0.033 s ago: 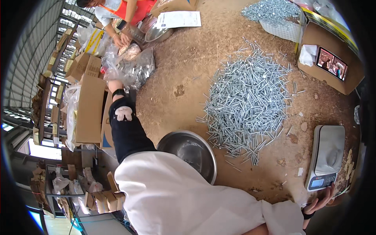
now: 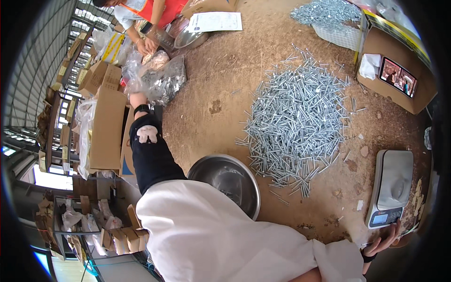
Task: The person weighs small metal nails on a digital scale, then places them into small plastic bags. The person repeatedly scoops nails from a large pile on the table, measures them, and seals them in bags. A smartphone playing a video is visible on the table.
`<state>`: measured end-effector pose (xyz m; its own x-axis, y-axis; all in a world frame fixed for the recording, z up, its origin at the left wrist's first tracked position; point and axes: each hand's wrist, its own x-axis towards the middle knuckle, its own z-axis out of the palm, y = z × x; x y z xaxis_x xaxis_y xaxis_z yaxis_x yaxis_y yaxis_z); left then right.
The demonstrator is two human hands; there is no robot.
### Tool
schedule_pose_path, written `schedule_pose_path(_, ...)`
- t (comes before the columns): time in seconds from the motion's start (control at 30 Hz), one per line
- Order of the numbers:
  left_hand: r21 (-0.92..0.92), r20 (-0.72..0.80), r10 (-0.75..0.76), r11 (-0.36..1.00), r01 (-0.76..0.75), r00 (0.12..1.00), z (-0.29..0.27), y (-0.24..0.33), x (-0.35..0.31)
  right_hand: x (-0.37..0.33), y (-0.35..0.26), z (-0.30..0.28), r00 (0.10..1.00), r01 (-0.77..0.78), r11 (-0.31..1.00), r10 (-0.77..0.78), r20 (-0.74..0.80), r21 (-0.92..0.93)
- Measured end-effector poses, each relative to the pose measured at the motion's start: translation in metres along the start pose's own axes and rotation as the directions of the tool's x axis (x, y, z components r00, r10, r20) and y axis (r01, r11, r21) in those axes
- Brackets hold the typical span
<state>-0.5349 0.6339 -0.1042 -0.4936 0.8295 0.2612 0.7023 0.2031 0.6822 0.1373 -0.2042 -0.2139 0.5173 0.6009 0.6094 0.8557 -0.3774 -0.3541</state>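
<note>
My left arm, in a black sleeve cuff, stretches to the far left. There my left hand (image 2: 138, 99) is at a clear plastic bag (image 2: 165, 85) of small silvery metal pieces; the plastic hides its fingers. At the lower right, my right hand (image 2: 386, 240) has its fingers stretched out against the front edge of a digital scale (image 2: 393, 181), beside its buttons, holding nothing. A large heap of long silvery nails or screws (image 2: 298, 120) lies mid-table. Near my left forearm stands a round metal bowl (image 2: 253, 188) with a few pieces at its bottom.
Across the brown table (image 2: 211, 70), a co-worker's hands (image 2: 148, 46) handle small items beside another metal bowl (image 2: 190, 40) and a paper sheet (image 2: 216, 21). Cardboard boxes (image 2: 107, 131) line the left edge. A white basket of nails (image 2: 336, 35) and a box holding a phone (image 2: 398, 76) stand far right.
</note>
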Motion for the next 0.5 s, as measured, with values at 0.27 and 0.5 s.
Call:
schedule_pose_path(0.27,-0.224,0.252,0.178,0.967,-0.122,0.951,-0.066,0.059,-0.059,0.002,0.002,0.009,1.000,-0.010,0.999,0.011,-0.016,0.038)
schedule_pose_path(0.5,-0.042,0.482,0.246,0.965,-0.258,0.841,-0.161,0.108,-0.179,0.003,-0.001,0.011,0.999,-0.049,0.995,0.049,0.001,0.085)
